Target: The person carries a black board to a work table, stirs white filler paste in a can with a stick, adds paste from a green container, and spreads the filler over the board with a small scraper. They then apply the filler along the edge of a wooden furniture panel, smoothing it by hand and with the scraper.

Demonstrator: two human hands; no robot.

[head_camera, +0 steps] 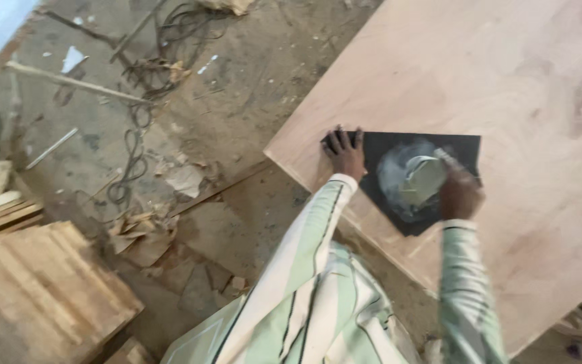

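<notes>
A dark square sheet [456,149] lies on a large pale plywood board [506,74], near the board's corner. My left hand [345,154] presses flat on the sheet's left corner, fingers spread. My right hand [459,192] grips a flat pale scraper-like tool [422,178], blurred by motion, over a whitish smear [392,172] in the sheet's middle. Both arms wear pale green striped sleeves.
The board's edge [291,165] runs diagonally beside a dusty concrete floor. Tangled wire [136,128], thin sticks, torn paper scraps [139,236] and debris litter the floor. A stack of wooden planks [35,290] sits at lower left.
</notes>
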